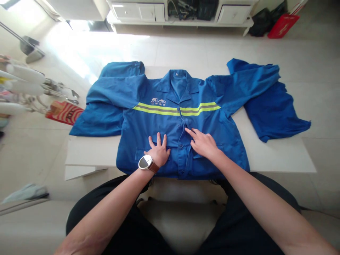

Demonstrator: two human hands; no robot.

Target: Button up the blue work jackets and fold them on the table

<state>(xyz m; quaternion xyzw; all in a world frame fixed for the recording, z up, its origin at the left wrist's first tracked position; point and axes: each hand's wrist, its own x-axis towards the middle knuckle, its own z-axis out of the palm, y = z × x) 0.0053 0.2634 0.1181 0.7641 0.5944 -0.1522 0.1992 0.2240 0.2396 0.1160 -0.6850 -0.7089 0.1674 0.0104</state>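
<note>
A blue work jacket (156, 124) lies front side up with its collar away from me and its sleeves spread to both sides. A yellow-green and grey reflective stripe (200, 109) crosses its chest, below a white printed logo. My left hand (158, 152), fingers spread, rests flat on the lower left front near a pocket. On the jacket's right front, beside the button placket (180, 146), lies my right hand (203, 142) with its fingers stretched out. More blue cloth (276, 113) lies under the right sleeve, and another blue piece (101, 118) under the left one.
The jacket lies on a white table (90, 152) in front of my knees. Beyond it stands a white cabinet (183, 22); a red bag (283, 26) is at its right. A rack with white rollers (25, 74) and a red-striped KFC package (65, 112) are on the left.
</note>
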